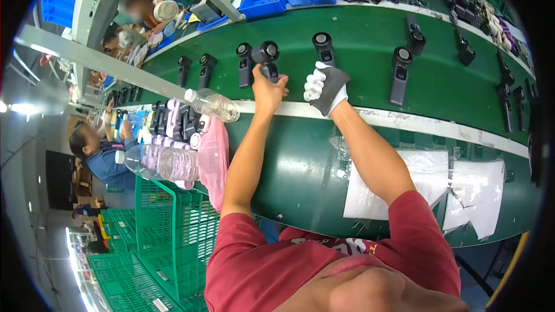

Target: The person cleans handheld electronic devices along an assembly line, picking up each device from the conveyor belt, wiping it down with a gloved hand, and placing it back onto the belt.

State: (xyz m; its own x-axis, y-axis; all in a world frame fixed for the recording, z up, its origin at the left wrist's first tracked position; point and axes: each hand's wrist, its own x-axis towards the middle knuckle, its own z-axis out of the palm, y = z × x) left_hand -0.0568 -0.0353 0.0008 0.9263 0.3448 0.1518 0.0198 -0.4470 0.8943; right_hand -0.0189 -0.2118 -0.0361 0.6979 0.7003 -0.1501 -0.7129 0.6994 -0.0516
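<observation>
My bare left hand (267, 91) is closed round the handle of a dark grey handheld fan (266, 52) with a round head, held over the green belt. Just left of it another dark fan (245, 65) stands on the belt. My right hand (328, 89) wears a white glove with a grey back. Its fingers are curled round the lower handle of a second handheld fan (324, 47), whose round head and small display panel show above the glove. The glove hides the end of that handle.
More dark fans (399, 75) lie spaced along the green belt (358, 29). Clear plastic bottles (215, 106) and a pink mesh bag (213, 164) stand at left. White plastic-wrapped sheets (477, 190) lie at right. Blue bins (263, 1), green crates (156, 225) and other people surround the line.
</observation>
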